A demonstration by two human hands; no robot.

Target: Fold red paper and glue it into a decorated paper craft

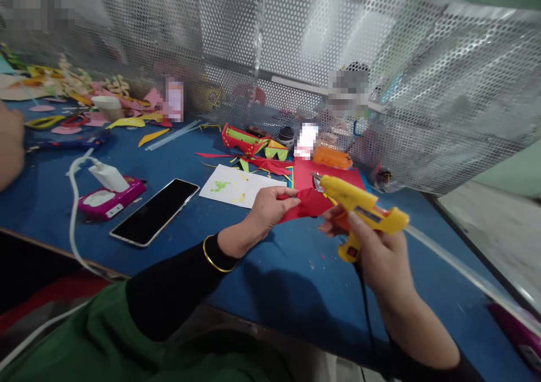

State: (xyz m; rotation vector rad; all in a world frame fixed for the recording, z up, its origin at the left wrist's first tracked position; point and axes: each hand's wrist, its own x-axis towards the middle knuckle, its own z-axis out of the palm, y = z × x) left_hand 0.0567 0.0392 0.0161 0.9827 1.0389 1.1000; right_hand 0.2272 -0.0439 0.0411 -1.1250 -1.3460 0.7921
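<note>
My left hand pinches a piece of red paper by its left side, a little above the blue table. In my right hand is a yellow hot glue gun, gripped round its handle. The gun's metal nozzle points left, over the far edge of the red piece; I cannot tell whether it touches. A clear glue stick sticks out of the gun's back. Behind the piece lies a larger red sheet. A white card with green and yellow marks is beside my left hand.
A smartphone and a pink extension socket with a white plug lie at left. Red and green paper cutouts and an orange case stand farther back. A perforated metal screen borders the table. Another person's hand shows at far left.
</note>
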